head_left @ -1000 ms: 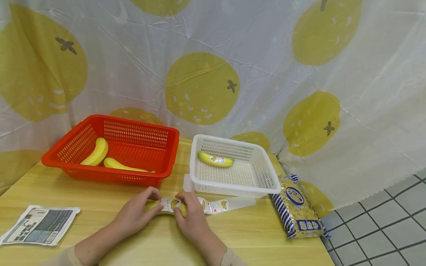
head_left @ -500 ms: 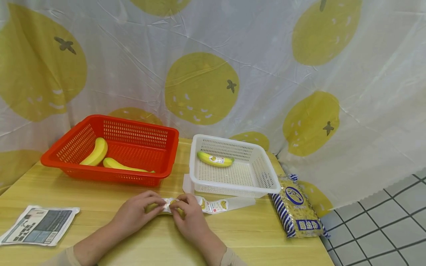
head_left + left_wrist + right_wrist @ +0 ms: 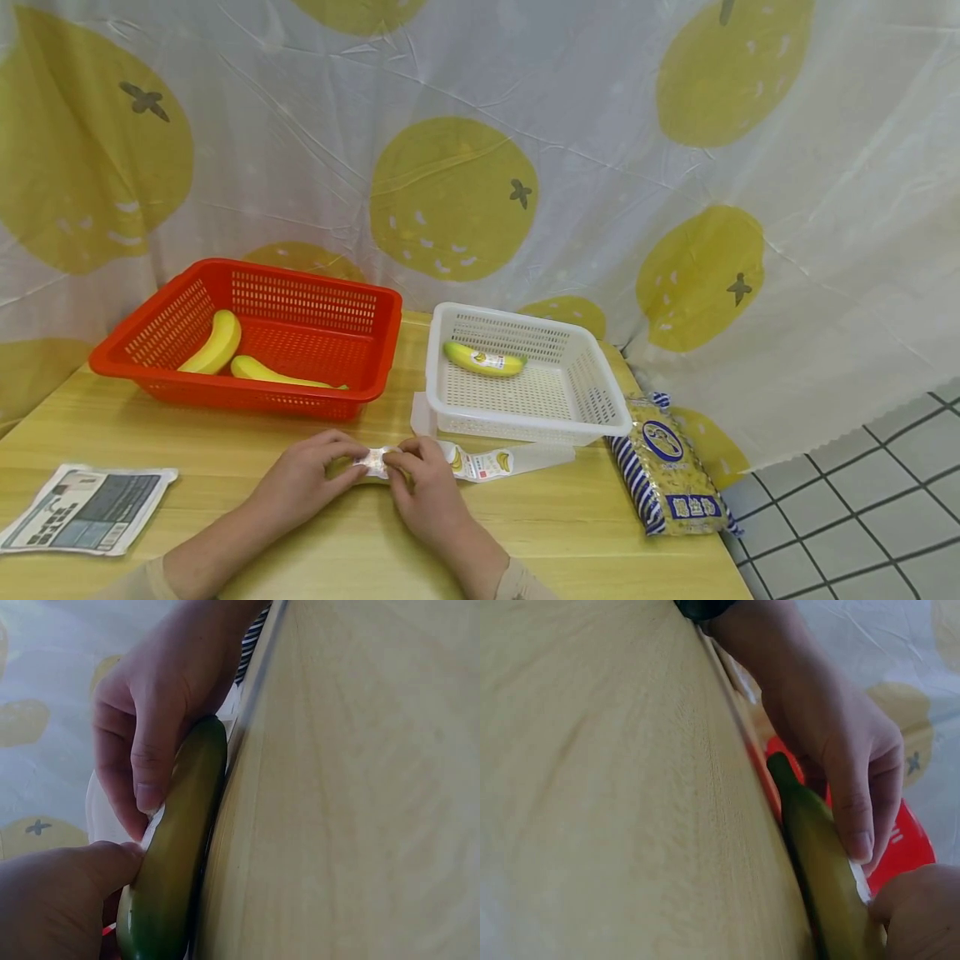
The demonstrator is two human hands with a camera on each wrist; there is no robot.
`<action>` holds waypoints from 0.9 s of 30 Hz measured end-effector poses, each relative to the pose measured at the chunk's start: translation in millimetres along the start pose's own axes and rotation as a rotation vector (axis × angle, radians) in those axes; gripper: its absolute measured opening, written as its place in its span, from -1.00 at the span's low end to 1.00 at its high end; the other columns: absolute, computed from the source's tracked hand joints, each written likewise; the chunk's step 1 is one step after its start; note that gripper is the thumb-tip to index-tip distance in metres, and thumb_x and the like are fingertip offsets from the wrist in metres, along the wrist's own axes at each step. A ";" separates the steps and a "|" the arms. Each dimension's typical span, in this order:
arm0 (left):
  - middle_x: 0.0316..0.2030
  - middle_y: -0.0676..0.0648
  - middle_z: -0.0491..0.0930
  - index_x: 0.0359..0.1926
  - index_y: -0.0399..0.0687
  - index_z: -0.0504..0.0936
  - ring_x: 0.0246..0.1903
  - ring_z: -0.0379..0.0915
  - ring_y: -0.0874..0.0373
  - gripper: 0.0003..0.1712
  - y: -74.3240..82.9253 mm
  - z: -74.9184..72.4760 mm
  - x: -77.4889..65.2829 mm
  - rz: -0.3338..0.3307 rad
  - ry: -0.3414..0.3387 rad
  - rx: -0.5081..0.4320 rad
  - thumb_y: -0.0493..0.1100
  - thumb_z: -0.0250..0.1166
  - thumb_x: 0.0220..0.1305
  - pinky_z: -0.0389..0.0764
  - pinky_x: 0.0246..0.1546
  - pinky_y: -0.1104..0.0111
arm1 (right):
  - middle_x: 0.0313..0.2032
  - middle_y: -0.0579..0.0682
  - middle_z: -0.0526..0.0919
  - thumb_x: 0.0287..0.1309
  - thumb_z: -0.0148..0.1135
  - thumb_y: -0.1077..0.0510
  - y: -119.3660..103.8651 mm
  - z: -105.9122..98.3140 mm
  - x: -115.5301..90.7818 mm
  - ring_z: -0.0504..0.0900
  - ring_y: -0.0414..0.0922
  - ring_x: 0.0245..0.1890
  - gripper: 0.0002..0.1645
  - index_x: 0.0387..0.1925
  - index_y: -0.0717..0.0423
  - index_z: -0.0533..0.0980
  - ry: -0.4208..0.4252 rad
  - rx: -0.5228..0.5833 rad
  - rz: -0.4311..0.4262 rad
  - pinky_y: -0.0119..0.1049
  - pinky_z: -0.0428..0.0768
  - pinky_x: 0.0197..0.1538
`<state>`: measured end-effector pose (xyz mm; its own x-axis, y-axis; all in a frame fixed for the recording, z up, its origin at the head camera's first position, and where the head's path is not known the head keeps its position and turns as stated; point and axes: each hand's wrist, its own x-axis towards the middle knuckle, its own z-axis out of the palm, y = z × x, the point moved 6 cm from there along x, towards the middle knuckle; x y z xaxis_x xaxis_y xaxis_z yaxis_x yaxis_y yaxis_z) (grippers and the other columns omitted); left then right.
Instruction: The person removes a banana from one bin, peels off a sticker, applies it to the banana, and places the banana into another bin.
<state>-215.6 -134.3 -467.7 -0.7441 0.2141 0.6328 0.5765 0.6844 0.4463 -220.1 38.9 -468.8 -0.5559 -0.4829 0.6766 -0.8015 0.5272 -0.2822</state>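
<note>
The banana [image 3: 176,847] is at the surface [image 3: 585,542], near the white basket [image 3: 525,421]; the left hand [image 3: 303,471] and the right hand [image 3: 433,483], fingers curled, hold it towards both ends, thumbs at its label [image 3: 373,462], probably to keep it steady for pressing.

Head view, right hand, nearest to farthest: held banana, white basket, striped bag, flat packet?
1. held banana: at the right hand
2. white basket: beyond, slightly right
3. striped bag: farther right
4. flat packet: far left
</note>
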 end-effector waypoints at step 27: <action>-0.24 0.18 0.59 -0.08 0.01 0.81 -0.29 0.52 0.32 -0.64 -5.2 6.5 -0.6 -0.163 -0.135 0.014 -0.04 0.62 0.08 0.61 -0.29 0.35 | -0.13 0.01 0.58 0.34 0.28 0.13 -0.5 8.3 1.0 0.55 -0.13 -0.10 -0.67 0.06 0.19 0.66 -0.153 -0.193 0.149 -0.28 0.57 0.04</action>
<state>-220.3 -133.5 -474.5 -0.8661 0.1905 0.4621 0.4408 0.7271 0.5264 -222.0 32.4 -473.7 -0.7031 -0.4825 0.5223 -0.6598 0.7166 -0.2262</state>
